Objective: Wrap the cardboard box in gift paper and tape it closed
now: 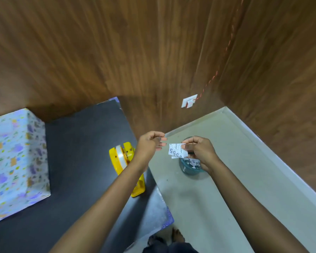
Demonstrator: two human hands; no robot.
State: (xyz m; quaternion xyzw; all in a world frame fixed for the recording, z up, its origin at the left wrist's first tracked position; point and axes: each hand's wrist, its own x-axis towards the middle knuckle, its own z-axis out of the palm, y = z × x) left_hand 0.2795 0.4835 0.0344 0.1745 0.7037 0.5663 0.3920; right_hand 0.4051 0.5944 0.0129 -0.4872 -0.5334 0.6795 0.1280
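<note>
The box (16, 161), covered in pale blue gift paper with purple and yellow prints, stands on the dark table top (77, 143) at the left. A yellow tape dispenser (124, 161) with a clear tape roll sits near the table's right edge, partly behind my left forearm. My right hand (197, 150) pinches a small white printed paper slip (177, 151) off the table's right side. My left hand (151, 143) hovers just left of the slip, fingers curled with their tips near it; whether it holds anything I cannot tell.
A round bluish bin (190, 167) with paper scraps sits on the grey floor (217, 198) below my right hand. Wood-panelled walls (117, 52) close the back and right. A white wall switch (189, 101) is at the corner. My feet show at the bottom edge.
</note>
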